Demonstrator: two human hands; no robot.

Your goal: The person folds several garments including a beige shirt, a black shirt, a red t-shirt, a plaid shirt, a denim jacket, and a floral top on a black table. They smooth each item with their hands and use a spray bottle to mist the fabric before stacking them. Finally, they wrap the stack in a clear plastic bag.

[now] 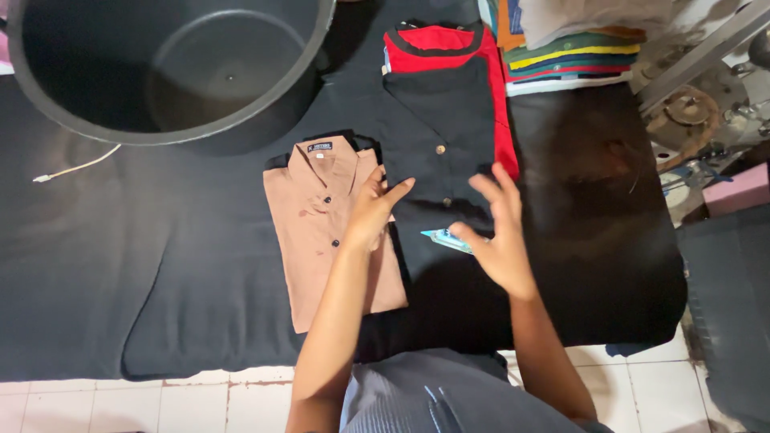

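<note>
A folded black shirt with buttons lies on a black cloth, on top of a red and black shirt. A folded brown shirt lies to its left. My left hand rests with fingers apart at the seam between the brown and black shirts. My right hand hovers open over the black shirt's lower part, just right of a light blue tag.
A large dark round tub stands at the top left. A stack of folded coloured shirts sits at the top right. A white cord lies on the cloth at left. White floor tiles run along the bottom.
</note>
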